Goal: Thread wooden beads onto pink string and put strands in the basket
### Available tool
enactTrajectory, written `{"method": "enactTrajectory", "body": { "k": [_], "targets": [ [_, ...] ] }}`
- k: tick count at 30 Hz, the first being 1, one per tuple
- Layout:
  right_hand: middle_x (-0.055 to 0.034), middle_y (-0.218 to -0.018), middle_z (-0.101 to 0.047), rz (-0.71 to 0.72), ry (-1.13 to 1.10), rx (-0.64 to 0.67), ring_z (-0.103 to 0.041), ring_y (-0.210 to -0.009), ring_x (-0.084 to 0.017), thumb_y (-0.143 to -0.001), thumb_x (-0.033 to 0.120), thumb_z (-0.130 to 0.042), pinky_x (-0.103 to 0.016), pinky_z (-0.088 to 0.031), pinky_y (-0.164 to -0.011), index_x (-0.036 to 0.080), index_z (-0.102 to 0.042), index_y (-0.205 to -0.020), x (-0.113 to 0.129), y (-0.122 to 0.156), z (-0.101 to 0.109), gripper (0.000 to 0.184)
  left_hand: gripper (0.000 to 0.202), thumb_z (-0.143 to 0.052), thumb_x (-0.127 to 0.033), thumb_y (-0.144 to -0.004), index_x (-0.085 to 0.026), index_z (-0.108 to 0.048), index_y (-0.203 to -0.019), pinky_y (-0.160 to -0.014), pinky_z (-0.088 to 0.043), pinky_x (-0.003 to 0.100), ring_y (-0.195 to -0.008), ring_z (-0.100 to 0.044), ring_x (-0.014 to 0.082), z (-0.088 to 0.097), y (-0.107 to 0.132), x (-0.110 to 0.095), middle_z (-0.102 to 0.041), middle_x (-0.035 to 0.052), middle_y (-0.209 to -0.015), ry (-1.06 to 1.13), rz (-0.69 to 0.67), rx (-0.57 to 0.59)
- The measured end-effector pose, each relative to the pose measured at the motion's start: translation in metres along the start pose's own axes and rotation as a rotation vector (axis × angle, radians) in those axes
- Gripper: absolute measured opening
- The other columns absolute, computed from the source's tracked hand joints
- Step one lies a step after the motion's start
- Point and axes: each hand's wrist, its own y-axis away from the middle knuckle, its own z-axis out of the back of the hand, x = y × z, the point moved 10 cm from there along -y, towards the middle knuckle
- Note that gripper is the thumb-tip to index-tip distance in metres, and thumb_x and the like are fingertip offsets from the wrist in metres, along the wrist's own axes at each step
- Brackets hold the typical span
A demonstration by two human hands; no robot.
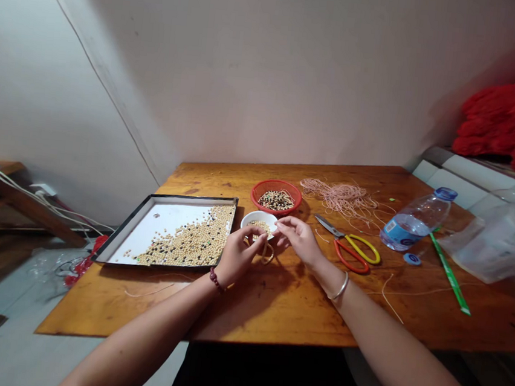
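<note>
My left hand (240, 252) is closed in a pinch at the front of a small white bowl (248, 217) of pale beads. From its fingers hangs a short curved strand of pale beads (270, 256). My right hand (299, 239) sits at the bowl's right edge, thumb and fingertips pressed together; what lies between them is too small to make out. Left of the hands is a black-rimmed tray (140, 221) with many cream beads (193, 241) and some dark ones. Behind the bowl stands a red basket (254, 194) holding dark and pale beads (277, 200).
Yellow-and-orange scissors (347, 250) lie right of my right hand, blades toward the bowl. Behind them is tangled pink cord (339, 195). A water bottle (412, 223), blue cap (412, 259), green strip (450, 272) and plastic bag (490, 239) occupy the wooden table's (273, 316) right side.
</note>
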Motion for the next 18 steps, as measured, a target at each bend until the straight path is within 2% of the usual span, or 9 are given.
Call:
{"method": "enactTrajectory", "body": {
  "k": [2, 4, 6, 8, 12, 18],
  "targets": [
    [-0.0014, -0.069, -0.063, 0.181, 0.098, -0.053, -0.057, -0.057, -0.012, -0.076, 0.041, -0.064, -0.023, -0.047, -0.052, 0.017, -0.057, -0.080, 0.020, 0.007, 0.005, 0.025, 0.026, -0.058, -0.040, -0.085, -0.015, -0.067, -0.086, -0.053, -0.042, 0.020, -0.059, -0.052, 0.0100, 0.001, 0.000, 0.001, -0.068, 0.0039, -0.080, 0.000, 0.006, -0.010],
    [-0.0004, -0.066, -0.060, 0.378, 0.287, -0.090, -0.054, -0.057, -0.012, -0.078, 0.035, -0.063, -0.023, -0.045, -0.054, 0.018, -0.057, -0.075, 0.042, 0.020, 0.004, 0.018, 0.026, -0.058, -0.039, -0.085, -0.015, -0.067, -0.086, -0.054, -0.042, 0.020, -0.060, -0.053, 0.0103, 0.001, -0.001, 0.002, -0.067, 0.0037, -0.079, -0.001, 0.004, -0.014],
    [-0.0007, -0.066, -0.060, 0.542, 0.505, -0.080, -0.052, -0.057, -0.011, -0.080, 0.030, -0.062, -0.024, -0.043, -0.057, 0.018, -0.059, -0.071, 0.057, 0.033, -0.005, 0.014, 0.025, -0.058, -0.039, -0.085, -0.015, -0.066, -0.085, -0.056, -0.043, 0.021, -0.062, -0.054, 0.0106, 0.001, -0.001, 0.002, -0.067, 0.0037, -0.079, 0.005, -0.003, -0.016],
    [-0.0019, -0.069, -0.063, 0.638, 0.658, -0.038, -0.055, -0.060, -0.012, -0.081, 0.027, -0.060, -0.025, -0.044, -0.060, 0.019, -0.063, -0.073, 0.063, 0.042, -0.017, 0.012, 0.025, -0.058, -0.038, -0.085, -0.015, -0.066, -0.085, -0.057, -0.044, 0.020, -0.062, -0.054, 0.0104, 0.002, -0.001, 0.001, -0.067, 0.0035, -0.079, 0.010, -0.012, -0.017],
    [-0.0041, -0.082, -0.069, 0.650, 0.766, -0.055, -0.062, -0.070, -0.015, -0.085, 0.027, -0.058, -0.025, -0.046, -0.065, 0.020, -0.068, -0.084, 0.060, 0.042, -0.021, 0.013, 0.025, -0.058, -0.038, -0.086, -0.015, -0.067, -0.086, -0.056, -0.043, 0.020, -0.061, -0.053, 0.0101, 0.003, -0.001, -0.002, -0.066, 0.0031, -0.077, 0.006, -0.025, -0.021],
    [-0.0040, -0.092, -0.073, 0.641, 0.764, -0.052, -0.067, -0.083, -0.017, -0.086, 0.026, -0.058, -0.028, -0.050, -0.077, 0.021, -0.071, -0.093, 0.054, 0.038, -0.020, 0.016, 0.025, -0.057, -0.038, -0.086, -0.016, -0.067, -0.088, -0.056, -0.042, 0.020, -0.060, -0.052, 0.0100, 0.003, -0.001, -0.003, -0.066, 0.0027, -0.076, -0.013, -0.018, -0.013]
  ]
}}
